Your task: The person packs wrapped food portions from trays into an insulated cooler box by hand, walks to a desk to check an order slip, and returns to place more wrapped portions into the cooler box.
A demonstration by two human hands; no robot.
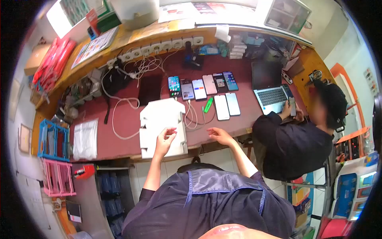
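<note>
My left hand [165, 139] is above a white, flat, box-like object with notched edges [153, 123]. Its fingers are loosely bent, thumb apart from them, and nothing shows between them. To the right, my right hand [220, 136] hovers near the table's front edge with its fingers spread and holding nothing. Several phones lie in rows past my hands; nearest is a phone with a white screen [221, 107], beside another pale one [233, 104]. A green, narrow item [208, 104] lies left of them. A phone with a lit home screen [174, 86] stands at the row's left end.
At right a person in dark clothes [296, 145] holds a phone [292, 106] by an open laptop [272, 95]. White cables [119, 101] run from a row of sockets [157, 47]. Plastic packets [85, 139] and a blue rack [53, 139] are at left.
</note>
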